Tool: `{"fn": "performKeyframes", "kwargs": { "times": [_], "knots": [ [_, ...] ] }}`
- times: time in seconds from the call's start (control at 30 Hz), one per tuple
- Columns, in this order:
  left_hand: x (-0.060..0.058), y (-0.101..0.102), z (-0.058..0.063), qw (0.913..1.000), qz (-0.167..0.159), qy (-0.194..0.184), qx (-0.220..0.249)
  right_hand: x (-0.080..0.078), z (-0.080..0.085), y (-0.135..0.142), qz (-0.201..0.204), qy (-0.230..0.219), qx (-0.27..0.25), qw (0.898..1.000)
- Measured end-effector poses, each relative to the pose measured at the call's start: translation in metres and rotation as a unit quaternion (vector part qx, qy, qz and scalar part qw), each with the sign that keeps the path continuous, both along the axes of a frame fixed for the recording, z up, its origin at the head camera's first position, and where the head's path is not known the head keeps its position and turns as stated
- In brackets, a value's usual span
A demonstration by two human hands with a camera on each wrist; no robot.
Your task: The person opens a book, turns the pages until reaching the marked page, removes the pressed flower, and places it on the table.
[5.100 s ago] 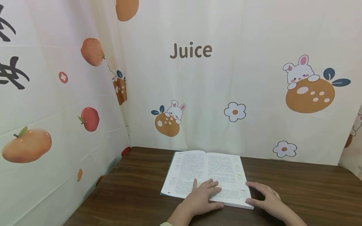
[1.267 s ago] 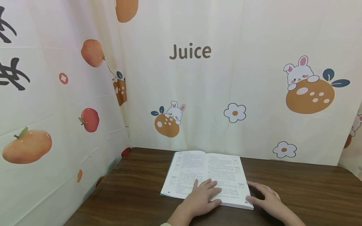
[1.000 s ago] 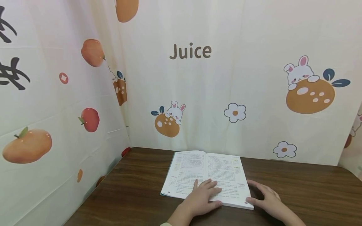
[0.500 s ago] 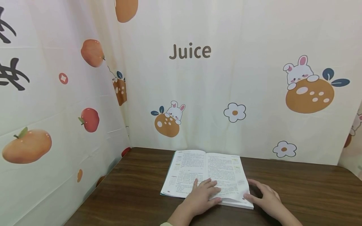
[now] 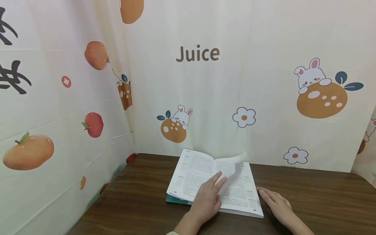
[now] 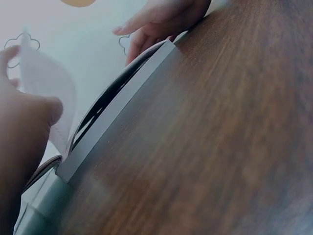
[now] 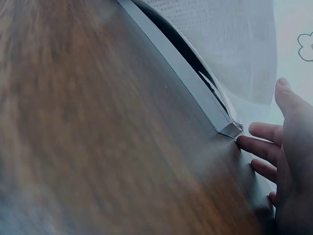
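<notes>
An open book (image 5: 194, 182) with printed pages and a teal cover lies on the wooden table. One page (image 5: 226, 164) stands raised and curved over its right half. My left hand (image 5: 205, 199) is at this page, index and middle fingers extended against it; in the left wrist view its thumb (image 6: 55, 110) stands in front of the lifted page (image 6: 49, 81). My right hand (image 5: 276, 202) rests beside the book's right edge with fingers extended, holding nothing. In the right wrist view its fingertips (image 7: 247, 142) are right at the corner of the book (image 7: 186, 78).
The dark wooden table (image 5: 132, 202) reaches back to a pale curtain (image 5: 214, 85) printed with rabbits, fruit, flowers and the word Juice. Another printed curtain (image 5: 44, 107) runs along the left side.
The right page has risen off the book and swung toward the left. My left hand has moved from lying on the pages to the raised page; my right hand has let go of the page corner.
</notes>
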State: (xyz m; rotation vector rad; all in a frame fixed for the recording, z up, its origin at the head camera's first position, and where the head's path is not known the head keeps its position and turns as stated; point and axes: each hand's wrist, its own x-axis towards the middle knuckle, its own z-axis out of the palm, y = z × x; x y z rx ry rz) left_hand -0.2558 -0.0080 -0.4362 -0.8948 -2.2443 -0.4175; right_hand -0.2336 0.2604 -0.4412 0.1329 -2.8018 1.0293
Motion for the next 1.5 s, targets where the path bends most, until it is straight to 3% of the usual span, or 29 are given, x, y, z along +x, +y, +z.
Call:
{"fn": "performKeyframes", "kwargs": {
  "times": [0.27,0.5,0.8,0.97,1.13,1.23,1.3,1.4,1.5],
  "knots": [
    [-0.0031,-0.0023,-0.0036,0.9971,0.022,0.045,0.056,0.0013,0.0004,-0.0013,-0.001,0.008,-0.002,1.000],
    [-0.0024,-0.0030,-0.0023,0.9960,0.063,0.041,0.048,0.0010,0.0006,-0.0012,0.002,0.016,0.004,1.000],
    [-0.0047,-0.0032,-0.0040,0.9820,0.182,0.036,0.034,0.0006,0.0009,-0.0010,0.002,0.009,0.009,1.000],
    [-0.0054,-0.0055,-0.0038,0.9781,0.208,0.010,0.001,0.0003,0.0009,-0.0009,0.003,0.015,0.011,1.000],
    [-0.0053,-0.0051,-0.0028,0.9835,0.179,-0.001,-0.021,-0.0004,0.0006,-0.0002,0.001,0.008,0.014,1.000],
    [-0.0049,-0.0033,-0.0025,0.9919,0.115,-0.017,-0.051,-0.0010,0.0007,0.0002,0.001,-0.006,0.017,1.000],
    [-0.0030,-0.0021,-0.0026,0.9932,0.066,-0.055,-0.079,-0.0011,0.0009,0.0001,0.001,-0.016,0.018,1.000],
    [0.0011,-0.0004,-0.0027,0.9838,0.020,-0.140,-0.110,-0.0013,0.0006,0.0001,0.002,-0.028,0.020,0.999],
    [0.0044,0.0000,-0.0025,0.9731,0.010,-0.200,-0.113,-0.0023,-0.0001,0.0010,0.006,-0.038,0.026,0.999]
  ]
}}
